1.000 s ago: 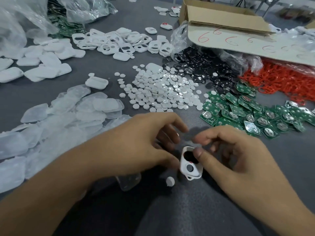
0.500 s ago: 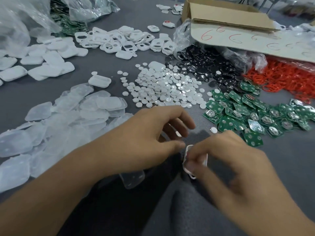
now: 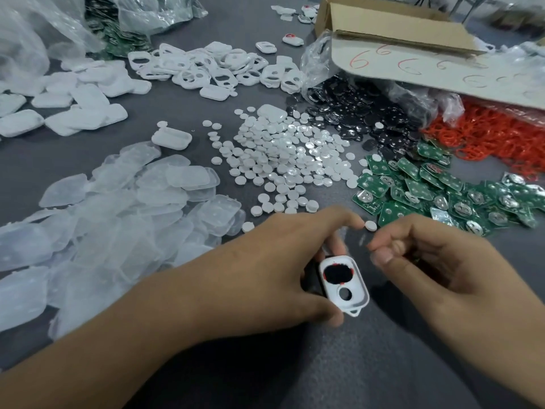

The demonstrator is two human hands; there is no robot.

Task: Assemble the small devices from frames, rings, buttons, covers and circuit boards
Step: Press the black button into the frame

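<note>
My left hand (image 3: 265,270) grips a white frame (image 3: 332,290) by its sides, just above the grey table. A black button edged by a red ring fills the frame's large opening. Its small round hole is open. My right hand (image 3: 436,270) hovers just right of the frame with fingers curled and thumb against the index finger; nothing shows between them. One small white button (image 3: 370,225) lies on the table beside my left index fingertip.
Around the work spot lie piles of clear covers (image 3: 118,216), white buttons (image 3: 289,160), black buttons (image 3: 354,113), green circuit boards (image 3: 442,196), red rings (image 3: 501,137), white frames (image 3: 206,66) and white covers (image 3: 73,113). A cardboard box (image 3: 398,33) stands at the back right.
My right hand has lifted off the frame and drawn back to the right, uncovering its face. The left hand keeps hold of the frame.
</note>
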